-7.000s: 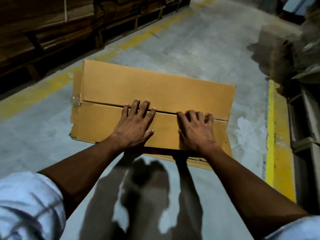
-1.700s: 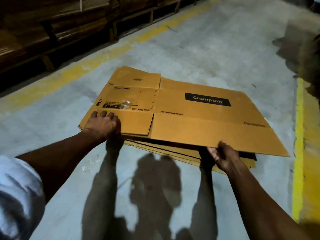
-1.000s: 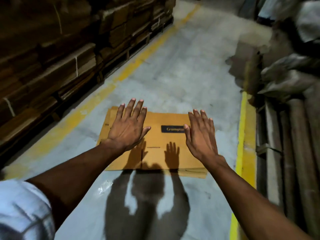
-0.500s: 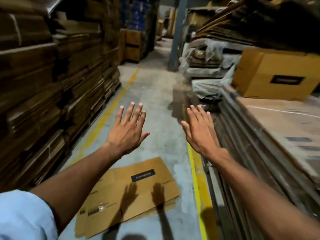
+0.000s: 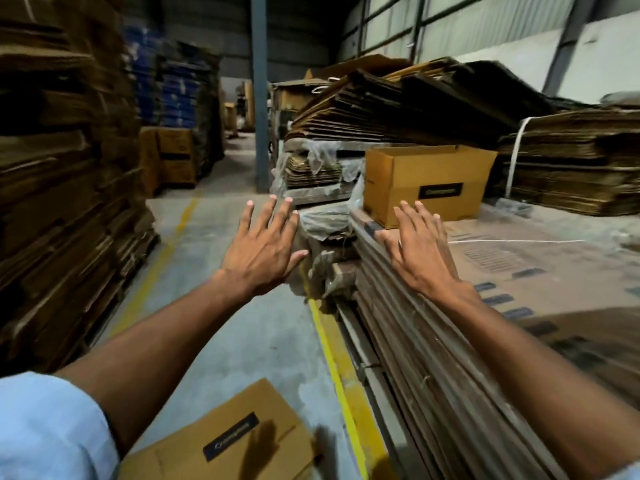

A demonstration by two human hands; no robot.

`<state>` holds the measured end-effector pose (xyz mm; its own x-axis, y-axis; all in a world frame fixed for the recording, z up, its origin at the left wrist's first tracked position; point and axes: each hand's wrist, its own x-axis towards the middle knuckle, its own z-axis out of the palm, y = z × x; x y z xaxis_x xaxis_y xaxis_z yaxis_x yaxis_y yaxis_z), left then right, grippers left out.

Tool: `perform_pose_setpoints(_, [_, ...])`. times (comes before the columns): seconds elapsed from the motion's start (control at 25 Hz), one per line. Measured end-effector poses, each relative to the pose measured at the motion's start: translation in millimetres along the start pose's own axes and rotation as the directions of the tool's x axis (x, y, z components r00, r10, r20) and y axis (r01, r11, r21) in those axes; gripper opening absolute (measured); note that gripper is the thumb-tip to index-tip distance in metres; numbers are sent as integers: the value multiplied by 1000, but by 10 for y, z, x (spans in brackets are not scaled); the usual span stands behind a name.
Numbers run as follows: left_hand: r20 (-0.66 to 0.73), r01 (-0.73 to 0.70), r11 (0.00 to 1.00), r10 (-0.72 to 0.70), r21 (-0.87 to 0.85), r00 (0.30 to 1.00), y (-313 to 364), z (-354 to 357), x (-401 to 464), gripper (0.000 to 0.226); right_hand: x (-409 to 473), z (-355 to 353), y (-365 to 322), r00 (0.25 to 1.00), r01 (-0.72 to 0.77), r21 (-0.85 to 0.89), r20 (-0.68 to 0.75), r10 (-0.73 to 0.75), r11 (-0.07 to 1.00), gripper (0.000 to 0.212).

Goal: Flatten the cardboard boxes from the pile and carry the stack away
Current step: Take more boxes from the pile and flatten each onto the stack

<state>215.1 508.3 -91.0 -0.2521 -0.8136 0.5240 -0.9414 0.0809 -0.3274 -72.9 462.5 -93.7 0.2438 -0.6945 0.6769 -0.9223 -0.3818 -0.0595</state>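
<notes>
A stack of flattened yellow-brown cardboard boxes (image 5: 221,441) with a black label lies on the concrete floor at the bottom of the head view. An upright, open-topped yellow box (image 5: 426,183) with a black label stands on a low pile of flat cardboard sheets (image 5: 519,271) to the right. My left hand (image 5: 263,251) is raised in the air with fingers spread, holding nothing. My right hand (image 5: 419,251) is also raised with straight fingers, empty, in front of the upright box and short of it.
Tall stacks of flattened cardboard (image 5: 62,188) wall the left side. More cardboard piles (image 5: 408,105) and strapped bundles (image 5: 571,161) rise behind the box. A yellow floor line (image 5: 339,368) edges the right pile. A steel column (image 5: 260,91) stands in the concrete aisle (image 5: 221,237).
My hands let go of the flattened stack and rose empty. The view swung up and right, so the floor stack dropped to the bottom edge and the upright box came closer.
</notes>
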Motion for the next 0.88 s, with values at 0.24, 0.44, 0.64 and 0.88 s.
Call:
perform_pose_setpoints(0.24, [-1, -46, 999, 46, -21, 999, 347, 180, 725, 81, 272, 28, 752, 992, -119, -97, 40, 123, 988, 63])
perform_pose_setpoints(0.44, [-36, -100, 994, 98, -49, 995, 589, 542, 1350, 80, 528, 280, 1144, 984, -157, -141, 65, 168, 977, 71])
perform_pose_setpoints(0.64, [-53, -126, 984, 121, -122, 991, 662, 1117, 2111, 84, 1008, 706, 1480, 972, -182, -223, 107, 210, 958, 66])
perform_pose_setpoints(0.88, [-62, -200, 968, 192, -151, 979, 590, 1657, 3009, 86, 1634, 1139, 1828, 954, -247, -246, 109, 280, 937, 66])
